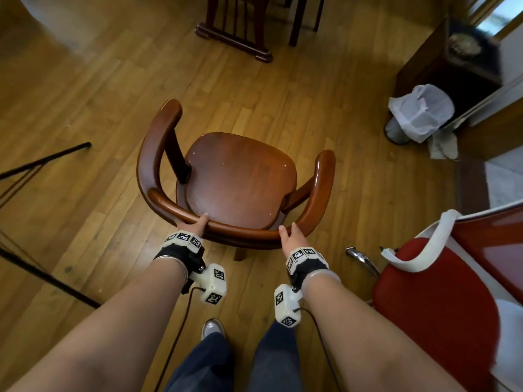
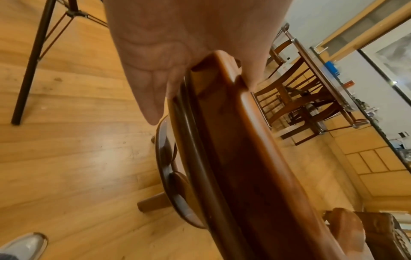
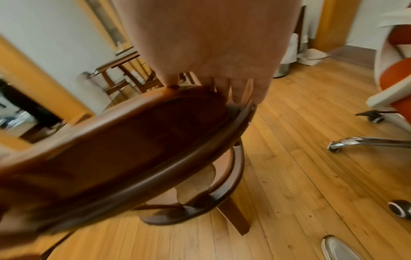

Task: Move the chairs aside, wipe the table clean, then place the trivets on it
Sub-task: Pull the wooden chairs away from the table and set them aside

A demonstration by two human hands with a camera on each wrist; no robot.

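Item: wooden armchair (image 1: 240,176), standing centre frame on plank floor (image 1: 85,108). Left hand (image 1: 195,226) and right hand (image 1: 291,239) are gripping its curved back rail (image 1: 243,232), fingers curling over. Likely heavy, rigid, polished-slick; the rail is offering the surest hold.

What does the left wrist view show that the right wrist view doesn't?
Only the left wrist view shows a black tripod leg and a blue item on a long surface in the background. Only the right wrist view shows the red office chair with its chrome base leg and a bagged bin. Both show a hand on the wooden chair's backrest, over wood floor.
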